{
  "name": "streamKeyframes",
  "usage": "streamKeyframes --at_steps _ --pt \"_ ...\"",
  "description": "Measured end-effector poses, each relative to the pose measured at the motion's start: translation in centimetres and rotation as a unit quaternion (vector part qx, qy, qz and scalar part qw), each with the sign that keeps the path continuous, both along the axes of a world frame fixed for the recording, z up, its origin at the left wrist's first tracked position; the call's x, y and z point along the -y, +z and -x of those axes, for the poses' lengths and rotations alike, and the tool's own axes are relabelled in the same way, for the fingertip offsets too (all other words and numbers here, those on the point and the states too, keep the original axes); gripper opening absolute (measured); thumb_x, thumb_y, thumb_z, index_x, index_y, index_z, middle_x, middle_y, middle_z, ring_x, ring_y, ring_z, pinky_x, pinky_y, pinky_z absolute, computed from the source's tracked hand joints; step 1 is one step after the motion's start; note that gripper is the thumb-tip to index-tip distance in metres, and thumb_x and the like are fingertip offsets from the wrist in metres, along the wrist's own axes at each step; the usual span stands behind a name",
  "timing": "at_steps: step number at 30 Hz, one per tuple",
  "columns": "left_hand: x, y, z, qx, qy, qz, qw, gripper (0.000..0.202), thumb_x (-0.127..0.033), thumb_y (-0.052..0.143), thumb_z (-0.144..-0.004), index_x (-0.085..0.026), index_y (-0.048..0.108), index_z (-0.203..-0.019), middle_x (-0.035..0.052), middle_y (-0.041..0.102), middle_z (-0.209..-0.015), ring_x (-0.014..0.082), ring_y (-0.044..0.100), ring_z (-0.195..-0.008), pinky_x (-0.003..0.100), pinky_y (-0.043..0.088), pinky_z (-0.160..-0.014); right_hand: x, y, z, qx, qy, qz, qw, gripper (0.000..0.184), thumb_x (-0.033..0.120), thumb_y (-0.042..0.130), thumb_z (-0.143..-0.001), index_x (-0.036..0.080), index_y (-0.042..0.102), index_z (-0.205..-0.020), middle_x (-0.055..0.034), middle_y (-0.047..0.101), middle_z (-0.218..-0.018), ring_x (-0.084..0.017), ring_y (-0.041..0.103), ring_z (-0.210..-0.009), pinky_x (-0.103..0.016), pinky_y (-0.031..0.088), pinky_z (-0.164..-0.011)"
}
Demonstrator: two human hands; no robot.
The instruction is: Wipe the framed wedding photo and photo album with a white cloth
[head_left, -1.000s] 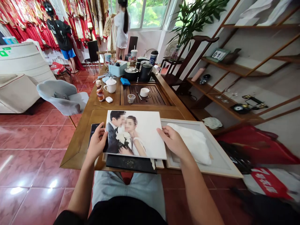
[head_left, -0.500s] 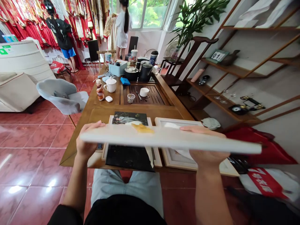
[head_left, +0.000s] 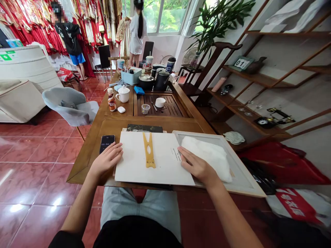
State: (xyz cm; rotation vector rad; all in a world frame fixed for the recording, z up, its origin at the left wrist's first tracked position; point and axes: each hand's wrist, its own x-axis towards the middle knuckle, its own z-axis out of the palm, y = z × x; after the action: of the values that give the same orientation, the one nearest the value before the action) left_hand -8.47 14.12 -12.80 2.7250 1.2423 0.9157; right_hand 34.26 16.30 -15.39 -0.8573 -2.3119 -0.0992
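Note:
A white photo panel (head_left: pixel 160 165) lies face down on the wooden table (head_left: pixel 88 155), its blank back up, with a yellow hanger piece (head_left: pixel 149 150) fixed along its middle. My left hand (head_left: pixel 107 161) rests on the panel's left edge with fingers stretched out. My right hand (head_left: pixel 198 166) lies flat on the right edge, fingers spread. Under the panel, a dark print (head_left: pixel 144 128) in a frame peeks out at the far side. A black phone (head_left: pixel 107 142) showing a timer lies just left of my left hand.
A white frame (head_left: pixel 245 175) holding a white cloth (head_left: pixel 209 155) lies to the right. Farther up the table stand a tea tray (head_left: pixel 161 105), a white teapot (head_left: pixel 123 94), a bottle (head_left: pixel 111 100) and kettles. A grey chair (head_left: pixel 69 106) stands left; shelves at right. Two people stand at the back.
The photo panel was picture-side up, then lifted and turned over; now it lies face down on the stack, with both hands flat on its edges.

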Motion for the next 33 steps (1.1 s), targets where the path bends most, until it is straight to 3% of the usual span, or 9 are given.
streamKeyframes --at_steps 5,15,18,21,24,27,29,31,33 --pt "-0.5 -0.9 -0.2 -0.047 -0.034 -0.078 0.995 0.023 -0.012 0.045 -0.104 -0.019 0.066 -0.108 0.0098 0.073 -0.118 0.0238 0.056 -0.137 0.05 0.048 -0.115 0.4 -1.3 0.9 0.024 -0.035 -0.006 0.999 0.027 0.006 0.049 -0.099 0.023 0.067 -0.087 -0.0119 0.071 -0.129 -0.029 0.065 -0.123 -0.047 0.061 -0.101" --pt "0.3 -1.3 -0.5 -0.119 0.01 -0.048 0.992 0.025 -0.011 0.041 -0.103 -0.02 0.064 -0.106 0.0106 0.07 -0.117 0.0249 0.057 -0.136 0.051 0.046 -0.116 0.8 -1.7 1.0 0.064 -0.036 -0.048 0.996 0.028 0.004 0.046 -0.099 0.021 0.068 -0.096 -0.0151 0.07 -0.129 -0.028 0.064 -0.125 -0.045 0.063 -0.097" --pt "0.7 -0.7 -0.9 -0.125 0.027 -0.044 0.991 0.03 -0.007 0.04 -0.1 -0.017 0.062 -0.117 0.0135 0.069 -0.121 0.0254 0.059 -0.133 0.049 0.047 -0.115 1.4 -1.1 1.1 0.102 -0.047 -0.092 0.989 0.027 0.002 0.047 -0.097 0.017 0.068 -0.104 -0.0179 0.069 -0.13 -0.028 0.064 -0.126 -0.044 0.059 -0.099" --pt "1.4 0.3 -1.3 -0.134 0.038 -0.034 0.99 0.035 -0.005 0.044 -0.096 -0.014 0.06 -0.125 0.0154 0.067 -0.129 0.0263 0.061 -0.13 0.047 0.047 -0.114 2.4 0.0 1.6 0.138 -0.109 -0.103 0.979 0.027 0.003 0.05 -0.096 0.017 0.069 -0.111 -0.0145 0.069 -0.133 -0.027 0.065 -0.123 -0.048 0.05 -0.105" --pt "2.3 1.4 -1.8 -0.139 0.059 -0.017 0.988 0.042 -0.002 0.046 -0.09 -0.013 0.06 -0.128 0.0158 0.066 -0.133 0.0277 0.059 -0.131 0.048 0.046 -0.114 3.4 1.2 1.6 0.145 -0.174 -0.08 0.971 0.027 0.013 0.057 -0.097 0.02 0.067 -0.122 -0.0119 0.067 -0.137 -0.028 0.064 -0.123 -0.049 0.041 -0.109" --pt "3.0 2.3 -3.5 -0.113 0.054 -0.051 0.991 0.043 0.001 0.04 -0.091 -0.014 0.062 -0.125 0.0135 0.069 -0.128 0.0256 0.06 -0.129 0.045 0.047 -0.112 3.9 1.9 0.8 0.117 -0.216 -0.084 0.966 0.034 0.023 0.062 -0.097 0.02 0.061 -0.131 -0.0137 0.066 -0.138 -0.029 0.064 -0.121 -0.048 0.04 -0.109" --pt "3.3 2.7 -5.4 -0.102 0.036 -0.04 0.993 0.04 -0.004 0.038 -0.097 -0.017 0.062 -0.127 0.0105 0.07 -0.13 0.0227 0.059 -0.131 0.042 0.045 -0.113 4.0 2.0 -0.2 0.086 -0.26 -0.073 0.959 0.043 0.031 0.061 -0.097 0.02 0.056 -0.137 -0.0157 0.063 -0.141 -0.031 0.063 -0.122 -0.049 0.041 -0.108" --pt "3.3 2.7 -7.5 -0.107 0.022 0.004 0.994 0.035 -0.023 0.043 -0.105 -0.019 0.059 -0.136 0.0106 0.065 -0.14 0.0238 0.055 -0.137 0.043 0.043 -0.115 3.8 1.6 -1.4 0.073 -0.308 -0.032 0.948 0.055 0.042 0.058 -0.096 0.018 0.049 -0.146 -0.0188 0.056 -0.147 -0.037 0.057 -0.129 -0.053 0.041 -0.108" --pt "3.2 2.6 -9.4 -0.117 0.014 0.049 0.992 0.046 -0.044 0.046 -0.105 -0.021 0.052 -0.145 0.01 0.054 -0.153 0.0268 0.046 -0.146 0.046 0.037 -0.12 3.5 0.7 -2.6 0.084 -0.332 0.022 0.939 0.069 0.054 0.054 -0.095 0.017 0.042 -0.152 -0.0205 0.051 -0.151 -0.041 0.051 -0.135 -0.058 0.04 -0.108"
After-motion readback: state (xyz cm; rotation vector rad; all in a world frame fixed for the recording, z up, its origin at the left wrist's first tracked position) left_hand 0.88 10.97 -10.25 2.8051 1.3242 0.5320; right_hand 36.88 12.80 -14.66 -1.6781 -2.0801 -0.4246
